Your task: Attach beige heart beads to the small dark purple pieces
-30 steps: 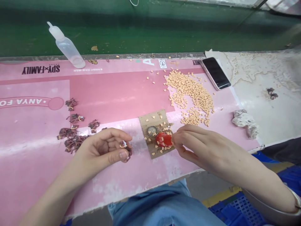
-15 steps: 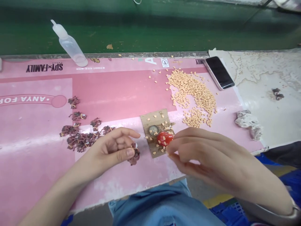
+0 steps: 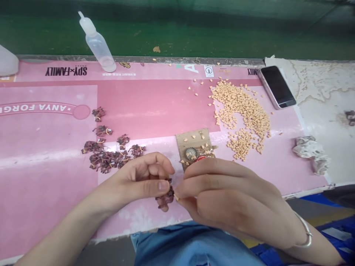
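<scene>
Maroon figurine-like piece (image 3: 167,198) pinched in left hand (image 3: 135,184) grip, at 9 o'clock from right hand (image 3: 230,195); beige bit (image 3: 176,198) clasped by right grip. Piece judged light, stiff; thin projections fragile, thick body preferred.

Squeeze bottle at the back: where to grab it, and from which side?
I'd take the squeeze bottle around its translucent body, below the white cap, coming from the front, the person's side. The body is straight-sided and broad enough to wrap; the spout is thin, and the green wall behind likely hinders a rear approach.
</scene>
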A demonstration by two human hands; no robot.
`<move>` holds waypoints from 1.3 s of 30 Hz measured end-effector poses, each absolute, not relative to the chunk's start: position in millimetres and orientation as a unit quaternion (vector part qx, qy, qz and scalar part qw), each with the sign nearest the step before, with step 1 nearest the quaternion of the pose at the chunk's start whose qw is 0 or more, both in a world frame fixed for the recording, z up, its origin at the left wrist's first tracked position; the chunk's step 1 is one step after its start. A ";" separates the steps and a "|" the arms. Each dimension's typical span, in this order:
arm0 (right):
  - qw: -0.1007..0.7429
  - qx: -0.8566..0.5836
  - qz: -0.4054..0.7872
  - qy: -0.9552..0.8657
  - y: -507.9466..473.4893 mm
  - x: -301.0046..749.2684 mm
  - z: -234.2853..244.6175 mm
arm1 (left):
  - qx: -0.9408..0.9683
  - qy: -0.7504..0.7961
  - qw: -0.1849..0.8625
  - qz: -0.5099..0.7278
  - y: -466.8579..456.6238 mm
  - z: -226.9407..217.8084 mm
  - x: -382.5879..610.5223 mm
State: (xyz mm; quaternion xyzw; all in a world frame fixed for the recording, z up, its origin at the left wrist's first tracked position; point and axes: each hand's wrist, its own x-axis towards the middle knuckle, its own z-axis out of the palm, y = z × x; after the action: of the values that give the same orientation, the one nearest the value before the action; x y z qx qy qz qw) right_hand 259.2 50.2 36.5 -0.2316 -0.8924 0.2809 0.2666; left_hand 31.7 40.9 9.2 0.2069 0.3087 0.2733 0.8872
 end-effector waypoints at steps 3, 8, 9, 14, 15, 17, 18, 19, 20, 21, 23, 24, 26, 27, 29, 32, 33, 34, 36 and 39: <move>0.275 -0.220 0.292 -0.889 53.0 252.8 38.5 | 0.212 0.294 0.888 0.282 39.0 2.2 29.9; 0.288 -0.230 0.249 -0.896 47.4 251.6 49.0 | 0.199 0.297 0.889 0.285 33.9 -5.6 27.6; 0.282 -0.234 0.224 -0.903 45.5 252.2 51.4 | 0.196 0.301 0.889 0.286 33.2 -7.2 27.6; 0.255 -0.212 0.128 -0.935 49.2 252.9 53.8 | 0.225 0.337 0.863 0.303 36.0 -13.2 30.5; 0.260 -0.204 0.120 -0.936 52.6 252.7 51.7 | 0.242 0.360 0.849 0.303 37.7 -13.1 31.3; 0.276 -0.197 0.111 -0.934 59.8 253.6 46.1 | 0.281 0.409 0.815 0.300 41.3 -10.8 32.5; 0.286 -0.202 0.113 -0.930 63.1 255.2 43.1 | 0.302 0.429 0.797 0.299 43.1 -8.5 32.8; 0.301 -0.209 0.119 -0.923 65.9 258.0 40.2 | 0.324 0.447 0.779 0.298 45.1 -5.2 32.7; 0.319 -0.219 0.126 -0.914 67.9 262.2 37.5 | 0.348 0.462 0.760 0.297 47.4 -1.0 32.4; 0.339 -0.230 0.133 -0.903 69.2 267.9 34.9 | 0.376 0.475 0.739 0.295 50.4 4.0 31.8; 0.376 -0.264 0.147 -0.876 68.8 283.0 29.9 | 0.441 0.500 0.690 0.280 60.8 15.9 30.9; 0.390 -0.286 0.151 -0.862 67.0 292.0 27.5 | 0.475 0.513 0.662 0.270 69.8 22.1 30.8; 0.410 -0.340 0.150 -0.833 60.5 310.9 22.3 | 0.538 0.544 0.592 0.254 98.4 32.1 31.9; 0.417 -0.367 0.144 -0.819 55.9 320.5 19.4 | 0.564 0.564 0.548 0.251 118.8 34.9 33.1; 0.429 -0.422 0.124 -0.789 44.6 340.2 12.6 | 0.600 0.611 0.449 0.255 169.1 35.3 36.1; 0.422 -0.490 0.118 -0.754 23.2 374.0 -1.5 | 0.623 0.672 0.307 0.259 250.5 27.0 40.5; 0.411 -0.504 0.122 -0.750 15.1 386.7 -7.6 | 0.627 0.685 0.270 0.257 273.6 23.5 41.6; 0.402 -0.519 0.119 -0.745 6.6 399.7 -14.3 | 0.632 0.693 0.237 0.254 293.0 20.0 42.1; 0.391 -0.557 0.091 -0.727 -11.1 425.0 -29.4 | 0.647 0.698 0.184 0.248 318.8 13.0 41.0; 0.385 -0.631 0.058 -0.671 -34.8 453.8 -52.1 | 0.674 0.686 0.121 0.244 326.1 1.8 32.3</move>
State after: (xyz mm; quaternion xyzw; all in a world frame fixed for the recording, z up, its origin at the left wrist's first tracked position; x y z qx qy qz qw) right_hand 453.8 -34.8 -52.1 -0.6309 -0.6713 0.0578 0.3848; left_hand 32.3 326.1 1.8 0.6743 0.6864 0.2441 0.1207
